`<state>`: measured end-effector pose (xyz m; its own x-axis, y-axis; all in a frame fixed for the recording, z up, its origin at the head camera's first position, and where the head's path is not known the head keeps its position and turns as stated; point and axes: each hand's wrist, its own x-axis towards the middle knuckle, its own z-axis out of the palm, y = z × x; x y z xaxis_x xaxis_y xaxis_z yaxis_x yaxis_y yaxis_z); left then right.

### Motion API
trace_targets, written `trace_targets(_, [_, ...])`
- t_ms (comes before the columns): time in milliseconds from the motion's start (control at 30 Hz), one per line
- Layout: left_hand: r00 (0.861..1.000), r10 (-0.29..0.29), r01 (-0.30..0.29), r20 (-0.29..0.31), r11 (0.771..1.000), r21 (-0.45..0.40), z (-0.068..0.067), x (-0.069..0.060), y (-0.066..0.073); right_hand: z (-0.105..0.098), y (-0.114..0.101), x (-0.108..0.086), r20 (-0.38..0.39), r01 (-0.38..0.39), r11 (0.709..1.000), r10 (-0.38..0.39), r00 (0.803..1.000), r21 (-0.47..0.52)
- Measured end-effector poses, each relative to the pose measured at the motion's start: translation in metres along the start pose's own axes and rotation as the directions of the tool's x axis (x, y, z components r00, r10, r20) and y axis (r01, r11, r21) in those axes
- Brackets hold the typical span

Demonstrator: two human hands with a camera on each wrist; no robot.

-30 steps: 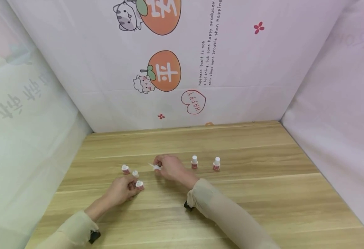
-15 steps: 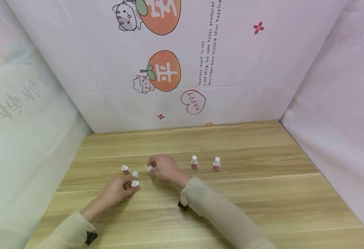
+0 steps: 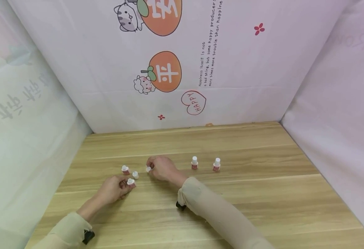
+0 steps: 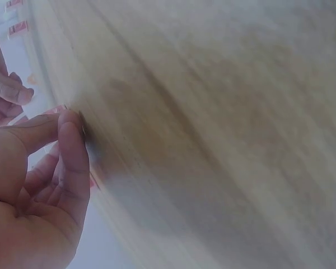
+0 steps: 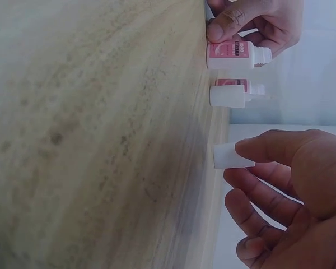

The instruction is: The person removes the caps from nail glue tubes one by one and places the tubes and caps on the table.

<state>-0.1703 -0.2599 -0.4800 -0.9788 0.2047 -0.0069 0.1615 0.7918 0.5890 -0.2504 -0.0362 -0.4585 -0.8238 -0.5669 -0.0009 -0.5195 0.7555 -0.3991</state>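
My left hand (image 3: 111, 189) holds a small uncapped white bottle (image 3: 131, 183) with a pink label near its base; the bottle stands upright at the table. In the right wrist view its threaded neck shows bare. The left wrist view hides most of that bottle behind the fingers. My right hand (image 3: 163, 168) pinches a white cap (image 5: 227, 156) between thumb and fingers, low over the table; whether it touches the wood I cannot tell. Between the hands stands another loose white cap (image 3: 135, 175). A second uncapped bottle (image 3: 125, 169) stands just behind the left hand.
Two capped bottles with pink labels, one nearer (image 3: 194, 162) and one farther right (image 3: 216, 164), stand to the right of my right hand. White printed cloth (image 3: 231, 69) walls in the wooden table (image 3: 262, 193) at the back and both sides.
Both hands have moved left, the left one bringing its bottle closer to the loose cap and other open bottle. The right hand's cap, tilted with a thin tip showing earlier, is now upright.
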Motion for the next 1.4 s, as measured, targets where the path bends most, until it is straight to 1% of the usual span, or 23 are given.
trace_targets(233, [1.0, 0.006, -0.005, -0.017, 0.999, 0.049, 0.0, 0.001, 0.0, 0.005, 0.001, 0.003, -0.009, -0.01, 1.0, 0.01, 1.0, -0.016])
trace_targets(467, [0.999, 0.034, -0.031, -0.037, 0.996, 0.086, 0.0, 0.001, 0.0, 0.006, 0.001, 0.003, -0.013, 0.002, 1.0, -0.002, 1.0, -0.023])
trace_targets(700, [0.999, 0.038, -0.035, -0.036, 0.997, 0.072, -0.002, -0.001, 0.0, 0.008, 0.001, 0.004, 0.0, -0.002, 1.0, 0.002, 1.0, -0.017])
trace_targets(833, [0.999, 0.023, -0.02, -0.033, 0.996, 0.085, -0.004, 0.0, 0.0, 0.007, 0.002, 0.003, 0.012, -0.015, 1.0, 0.016, 1.0, -0.015])
trace_targets(967, [0.999, 0.001, 0.005, -0.047, 0.99, 0.14, -0.006, -0.002, 0.0, 0.004, 0.004, -0.001, 0.035, -0.04, 0.999, 0.04, 0.999, -0.011])
trace_targets(1033, [0.999, -0.012, 0.019, -0.045, 0.988, 0.155, -0.007, -0.005, 0.0, 0.002, 0.005, -0.003, 0.04, -0.05, 0.999, 0.05, 0.998, -0.008])
trace_targets(1100, [0.999, -0.032, 0.037, -0.034, 0.986, 0.164, -0.008, -0.007, 0.001, 0.001, 0.007, -0.006, 0.042, -0.053, 0.999, 0.053, 0.998, -0.014])
trace_targets(1267, [0.998, -0.069, 0.064, 0.017, 0.979, 0.196, -0.009, -0.015, 0.004, -0.004, 0.012, -0.013, 0.042, -0.054, 0.999, 0.053, 0.998, 0.007])
trace_targets(1400, [0.996, -0.08, 0.072, 0.026, 0.971, 0.227, -0.008, -0.019, 0.008, -0.006, 0.018, -0.017, 0.046, -0.049, 0.998, 0.047, 0.998, 0.038])
